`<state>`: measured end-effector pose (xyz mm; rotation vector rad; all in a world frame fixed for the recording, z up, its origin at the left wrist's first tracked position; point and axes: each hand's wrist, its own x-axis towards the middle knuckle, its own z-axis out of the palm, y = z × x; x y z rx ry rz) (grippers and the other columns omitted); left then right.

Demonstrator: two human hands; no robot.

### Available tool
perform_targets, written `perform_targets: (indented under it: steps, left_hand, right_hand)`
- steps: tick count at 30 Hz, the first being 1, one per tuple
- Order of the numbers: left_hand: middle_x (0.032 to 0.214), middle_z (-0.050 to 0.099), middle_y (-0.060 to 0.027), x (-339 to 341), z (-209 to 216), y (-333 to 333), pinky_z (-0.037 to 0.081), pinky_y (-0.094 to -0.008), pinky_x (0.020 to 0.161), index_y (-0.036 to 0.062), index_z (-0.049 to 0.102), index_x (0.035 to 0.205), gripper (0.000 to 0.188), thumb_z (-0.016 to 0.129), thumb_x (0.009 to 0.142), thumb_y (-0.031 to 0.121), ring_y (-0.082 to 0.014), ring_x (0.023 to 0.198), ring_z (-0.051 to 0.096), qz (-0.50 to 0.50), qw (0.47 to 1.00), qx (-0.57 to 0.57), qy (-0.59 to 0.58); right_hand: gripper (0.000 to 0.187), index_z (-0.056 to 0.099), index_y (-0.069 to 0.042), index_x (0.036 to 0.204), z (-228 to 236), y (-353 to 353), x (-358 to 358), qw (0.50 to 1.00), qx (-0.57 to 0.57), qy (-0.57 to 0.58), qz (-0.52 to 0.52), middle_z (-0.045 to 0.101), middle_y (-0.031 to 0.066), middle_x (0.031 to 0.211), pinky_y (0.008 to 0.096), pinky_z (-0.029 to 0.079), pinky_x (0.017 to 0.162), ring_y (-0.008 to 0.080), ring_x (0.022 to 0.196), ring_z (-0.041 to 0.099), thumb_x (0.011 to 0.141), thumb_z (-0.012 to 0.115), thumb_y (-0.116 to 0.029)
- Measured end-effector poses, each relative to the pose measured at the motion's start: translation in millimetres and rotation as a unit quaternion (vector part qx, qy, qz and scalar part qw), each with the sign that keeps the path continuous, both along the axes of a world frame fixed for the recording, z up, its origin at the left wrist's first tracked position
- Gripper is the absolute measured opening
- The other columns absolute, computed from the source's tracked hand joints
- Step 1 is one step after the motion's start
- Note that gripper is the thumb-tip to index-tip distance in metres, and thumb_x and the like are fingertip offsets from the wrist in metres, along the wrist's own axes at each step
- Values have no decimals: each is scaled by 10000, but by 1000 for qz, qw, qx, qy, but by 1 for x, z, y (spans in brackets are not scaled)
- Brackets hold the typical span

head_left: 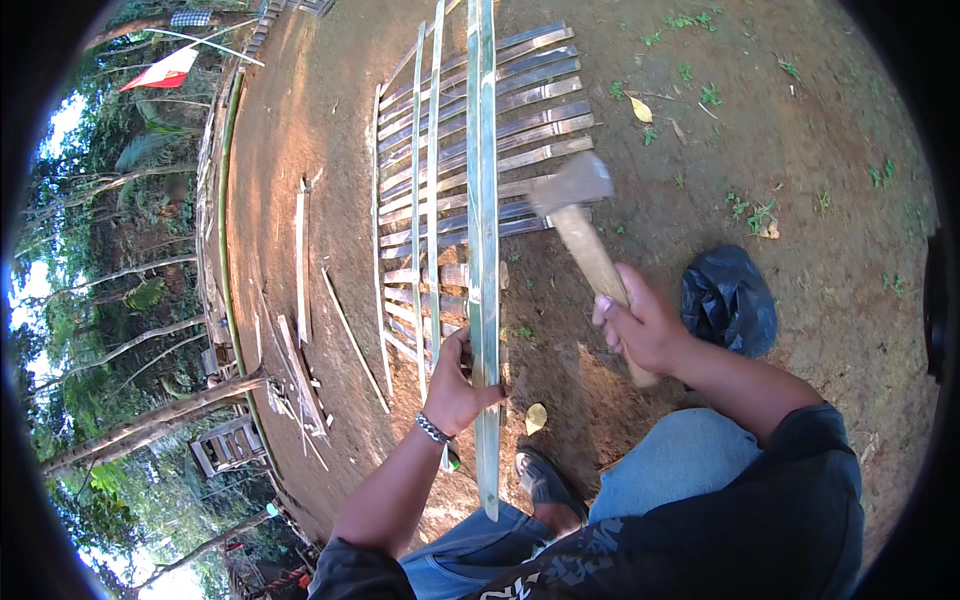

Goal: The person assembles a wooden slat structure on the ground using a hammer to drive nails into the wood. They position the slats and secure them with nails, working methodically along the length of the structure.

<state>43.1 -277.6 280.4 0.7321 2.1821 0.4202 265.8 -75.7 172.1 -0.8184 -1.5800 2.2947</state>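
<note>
Your L hand (455,390) holds the wide green bamboo strip (483,250) near its lower end: thumb across the face, other fingers round the L edge, pinching it b/w them; some fingertips are hidden. The strip runs from just above your lap, out past the top of the view, so its far end & any support there can't be seen. The low grip prob. steadies the near end & keeps most of the length clear of your fingers.

Your R hand (645,325) has its fingers wrapped round the wooden handle of the hatchet (590,245), gripping approx. mid-handle, w/ the butt jutting out below. That hold likely trades reach for control. The head is raised to the R of the strip, apart from it, & blurred.

Beyond, dark slats (540,100) lie side by side on the ground (800,400), roughly crosswise to the strip; the spacing suggests they're set out in order. Two thin strips (433,150) pass over them in view; contact can't be told. A black plastic bag (728,300) sits R of your R hand, prob. within easy reach.
</note>
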Motion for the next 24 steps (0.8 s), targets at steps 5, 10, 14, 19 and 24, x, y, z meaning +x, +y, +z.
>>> perform_targets:
  steps: [5, 10, 14, 19, 24]
  left_hand:
    - [1141, 572, -67, -4, -9, -10, 488, -376, 980, -6, 389, 1498, 1032, 922, 622, 107, -198, 1042, 575, 2, 999, 27, -22]
    - [1117, 574, -49, 3, -20, -9, 496, -358, 947, -1, 404, 1492, 1019, 922, 620, 98, -179, 1013, 574, 9, 999, 34, -17]
    - [1105, 569, -40, 3, -18, -7, 497, -335, 904, 7, 409, 1492, 1021, 922, 613, 85, -167, 987, 566, 3, 1000, 21, -8]
    - [1093, 560, -30, 0, -22, -10, 493, -317, 874, 14, 406, 1497, 1031, 920, 607, 79, -159, 973, 555, -9, 999, 45, 8]
    - [1115, 561, -42, 3, -24, -9, 492, -328, 906, 1, 397, 1501, 1043, 919, 600, 64, -171, 1000, 556, -1, 999, 35, 5]
  right_hand:
    - [243, 466, -113, 1265, -37, -27, -18, 871, -440, 15, -220, 582, 53, 846, 332, 534, 564, 153, 651, 584, 1087, 509, -273]
    - [289, 505, -99, 1310, -18, -23, -21, 891, -432, 11, -142, 601, 57, 841, 333, 528, 523, 151, 617, 585, 1084, 509, -279]
    - [336, 510, -89, 1348, -16, -21, -19, 890, -451, 43, -45, 599, 53, 834, 324, 525, 525, 141, 614, 576, 1080, 516, -292]
    - [320, 490, -80, 1332, 0, -19, -20, 883, -460, 56, -74, 586, 58, 834, 332, 505, 517, 136, 612, 566, 1081, 509, -278]
    - [313, 496, -74, 1318, -4, -22, -21, 846, -517, 78, -109, 580, 54, 838, 336, 501, 530, 133, 605, 550, 1084, 499, -281]
